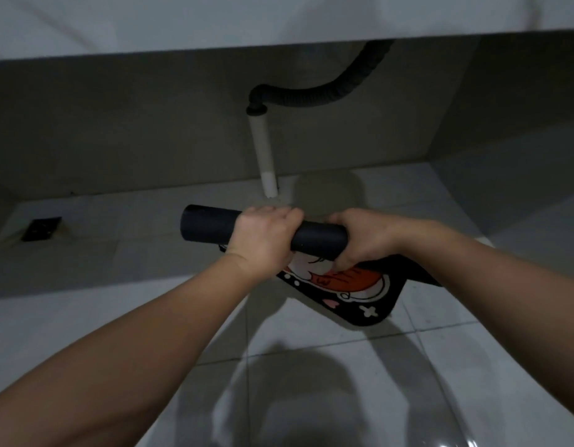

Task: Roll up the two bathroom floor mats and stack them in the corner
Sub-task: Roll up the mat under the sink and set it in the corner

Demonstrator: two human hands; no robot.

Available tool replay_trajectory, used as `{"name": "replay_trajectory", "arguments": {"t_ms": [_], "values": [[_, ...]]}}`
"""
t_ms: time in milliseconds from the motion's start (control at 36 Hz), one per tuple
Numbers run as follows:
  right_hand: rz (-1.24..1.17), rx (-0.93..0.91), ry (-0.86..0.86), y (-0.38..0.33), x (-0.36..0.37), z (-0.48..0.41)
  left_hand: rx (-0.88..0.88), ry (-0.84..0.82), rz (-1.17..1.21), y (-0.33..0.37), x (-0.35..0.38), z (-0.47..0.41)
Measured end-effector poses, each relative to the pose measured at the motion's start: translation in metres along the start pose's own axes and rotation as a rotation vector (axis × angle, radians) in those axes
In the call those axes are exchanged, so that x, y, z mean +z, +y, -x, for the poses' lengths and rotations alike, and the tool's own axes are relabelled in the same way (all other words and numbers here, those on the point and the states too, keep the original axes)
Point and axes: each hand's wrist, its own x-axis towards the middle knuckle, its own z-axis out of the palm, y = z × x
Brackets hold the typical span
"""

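A mat rolled into a dark tube [211,227] hangs above the tiled floor, its black underside outward. My left hand [263,237] grips the roll near its middle. My right hand [360,235] holds the right end of the roll. Beneath them a second mat [360,291] lies flat on the floor, black-edged with an orange and white cartoon print; my hands and the roll cover its far part.
A white drain pipe [264,153] rises from the floor just behind the roll, joined to a black corrugated hose [327,95] under a counter. A dark square floor drain [42,229] sits at the left. Grey walls close in behind and at the right.
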Motion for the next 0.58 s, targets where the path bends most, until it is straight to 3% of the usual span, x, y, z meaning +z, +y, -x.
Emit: {"name": "replay_trajectory", "arguments": {"t_ms": [83,195,361,472,584], "values": [[0.157,-0.012,0.106,0.000,0.008,-0.002,-0.026,-0.184,0.023,-0.006,0.001,-0.003],[0.526,-0.203,0.383,0.003,0.013,0.001,-0.124,-0.444,0.185,-0.015,0.000,-0.009],[0.725,-0.351,0.563,0.004,0.017,0.006,-0.257,-0.564,0.347,-0.018,-0.008,-0.014],[0.745,-0.324,0.548,0.004,0.020,0.005,-0.222,-0.475,0.198,-0.013,-0.007,-0.011],[0.483,-0.182,0.292,0.005,0.013,-0.003,-0.087,-0.222,-0.001,-0.009,-0.002,-0.003]]}}
